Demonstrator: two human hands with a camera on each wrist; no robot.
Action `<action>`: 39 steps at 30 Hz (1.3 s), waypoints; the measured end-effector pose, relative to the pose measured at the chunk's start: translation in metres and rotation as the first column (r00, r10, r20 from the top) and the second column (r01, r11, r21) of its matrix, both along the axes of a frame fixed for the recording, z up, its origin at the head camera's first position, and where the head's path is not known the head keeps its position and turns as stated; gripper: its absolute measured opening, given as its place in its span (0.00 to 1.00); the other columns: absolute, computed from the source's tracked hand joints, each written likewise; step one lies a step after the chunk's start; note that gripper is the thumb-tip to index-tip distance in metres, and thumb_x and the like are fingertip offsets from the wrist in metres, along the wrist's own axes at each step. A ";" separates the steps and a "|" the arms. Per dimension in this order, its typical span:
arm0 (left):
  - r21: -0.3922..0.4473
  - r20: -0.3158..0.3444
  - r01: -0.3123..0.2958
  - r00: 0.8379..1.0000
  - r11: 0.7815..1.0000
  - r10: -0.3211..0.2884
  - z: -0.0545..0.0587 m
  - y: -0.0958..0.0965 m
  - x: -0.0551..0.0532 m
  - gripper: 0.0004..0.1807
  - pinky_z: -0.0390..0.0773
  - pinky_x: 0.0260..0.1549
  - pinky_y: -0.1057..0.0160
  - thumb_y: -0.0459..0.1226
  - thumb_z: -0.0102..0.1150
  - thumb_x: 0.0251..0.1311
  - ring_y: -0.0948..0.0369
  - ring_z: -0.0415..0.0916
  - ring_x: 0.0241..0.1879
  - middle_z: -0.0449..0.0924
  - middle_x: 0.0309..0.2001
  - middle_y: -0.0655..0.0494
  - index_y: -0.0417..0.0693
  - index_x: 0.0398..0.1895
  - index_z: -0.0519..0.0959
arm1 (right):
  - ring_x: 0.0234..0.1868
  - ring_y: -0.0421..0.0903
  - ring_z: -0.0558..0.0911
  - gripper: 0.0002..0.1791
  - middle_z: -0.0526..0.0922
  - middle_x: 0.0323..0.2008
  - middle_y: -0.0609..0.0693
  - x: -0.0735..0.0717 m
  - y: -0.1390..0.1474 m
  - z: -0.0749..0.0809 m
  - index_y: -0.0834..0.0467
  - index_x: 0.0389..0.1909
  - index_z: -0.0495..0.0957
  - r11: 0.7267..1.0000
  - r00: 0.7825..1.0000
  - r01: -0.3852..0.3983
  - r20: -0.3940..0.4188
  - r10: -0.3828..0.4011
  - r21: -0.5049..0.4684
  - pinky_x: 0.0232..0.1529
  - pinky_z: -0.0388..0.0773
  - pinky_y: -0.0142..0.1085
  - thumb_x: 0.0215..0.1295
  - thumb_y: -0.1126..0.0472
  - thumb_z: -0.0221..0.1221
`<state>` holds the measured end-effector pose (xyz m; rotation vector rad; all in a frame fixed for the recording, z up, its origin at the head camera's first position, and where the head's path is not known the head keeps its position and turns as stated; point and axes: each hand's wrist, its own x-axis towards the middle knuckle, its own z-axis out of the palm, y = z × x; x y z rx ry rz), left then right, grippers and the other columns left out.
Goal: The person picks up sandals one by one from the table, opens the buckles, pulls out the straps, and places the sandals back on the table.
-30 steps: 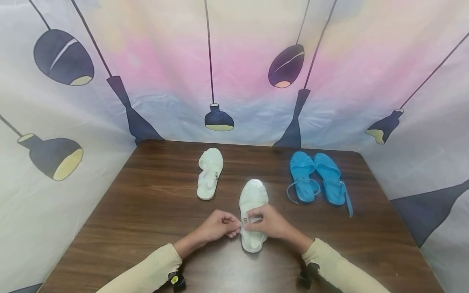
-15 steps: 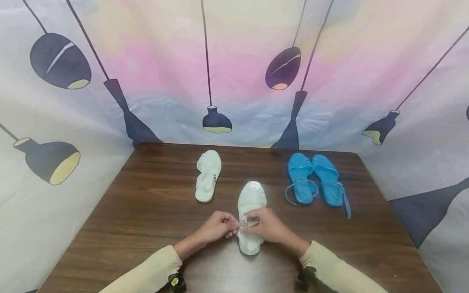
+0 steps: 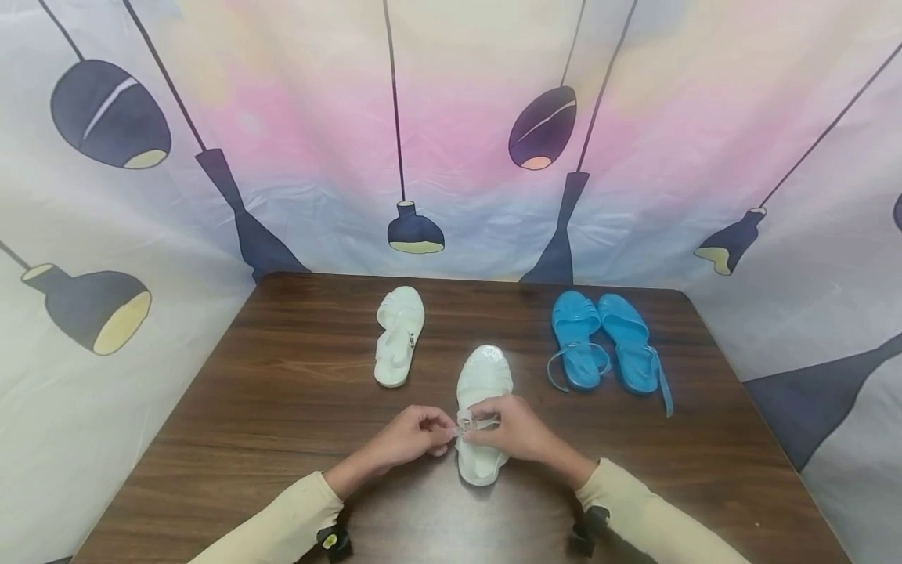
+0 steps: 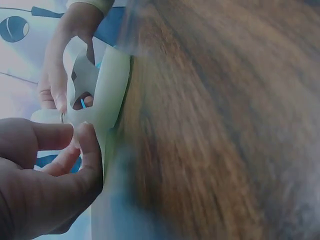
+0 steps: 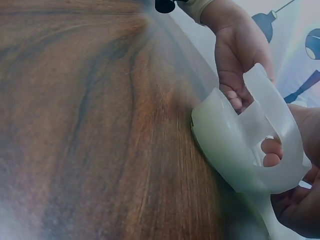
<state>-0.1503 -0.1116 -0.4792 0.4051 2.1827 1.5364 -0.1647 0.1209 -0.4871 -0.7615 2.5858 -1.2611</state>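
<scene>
A white jelly sandal point(image 3: 485, 374) lies sole down near the middle of the table, toe pointing away. At its left side my left hand point(image 3: 416, 433) pinches the end of the sandal's thin strap point(image 3: 458, 431) between thumb and index finger. My right hand point(image 3: 517, 427) reaches over the sandal from the right, thumb and index finger holding the strap by its small buckle. In the left wrist view the pinching fingertips point(image 4: 82, 131) are right at the sandal's side. The right wrist view shows the raised heel part point(image 5: 280, 130), with fingers partly hidden behind it.
Another white sandal point(image 3: 400, 337) lies farther back on the left. A pair of blue sandals point(image 3: 581, 337) with loose straps stands at the back right. The brown wooden table point(image 3: 282, 392) meets a lamp-patterned cloth point(image 3: 317, 157) behind it.
Both hands stay at the sandal's strap, with only small finger movements around the buckle. The head view has shifted slightly.
</scene>
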 end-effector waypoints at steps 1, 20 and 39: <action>0.009 0.004 0.007 1.000 1.000 -0.007 -0.001 0.000 0.000 0.06 0.81 0.31 0.66 0.32 0.61 0.68 0.65 0.79 0.29 0.82 0.29 0.54 0.35 0.40 0.83 | 0.39 0.37 0.83 0.16 0.90 0.41 0.47 0.000 0.000 0.000 0.57 0.45 0.88 1.000 1.000 0.000 0.005 0.000 0.001 0.41 0.83 0.32 0.59 0.54 0.74; 0.067 0.020 -0.013 1.000 0.998 0.012 0.000 0.005 -0.002 0.06 0.86 0.32 0.61 0.28 0.65 0.64 0.63 0.81 0.28 0.86 0.30 0.49 0.31 0.39 0.85 | 0.30 0.34 0.78 0.09 0.85 0.30 0.37 -0.003 0.001 0.000 0.51 0.35 0.88 0.998 0.997 -0.045 0.070 0.042 0.041 0.33 0.79 0.30 0.56 0.53 0.75; 0.145 0.102 -0.005 0.995 0.989 -0.009 -0.003 0.001 -0.001 0.09 0.86 0.38 0.63 0.29 0.64 0.65 0.63 0.83 0.33 0.86 0.33 0.47 0.27 0.42 0.82 | 0.38 0.37 0.82 0.15 0.90 0.41 0.44 -0.004 0.004 0.001 0.55 0.43 0.89 1.000 0.993 -0.019 0.118 0.017 0.008 0.41 0.82 0.33 0.58 0.53 0.75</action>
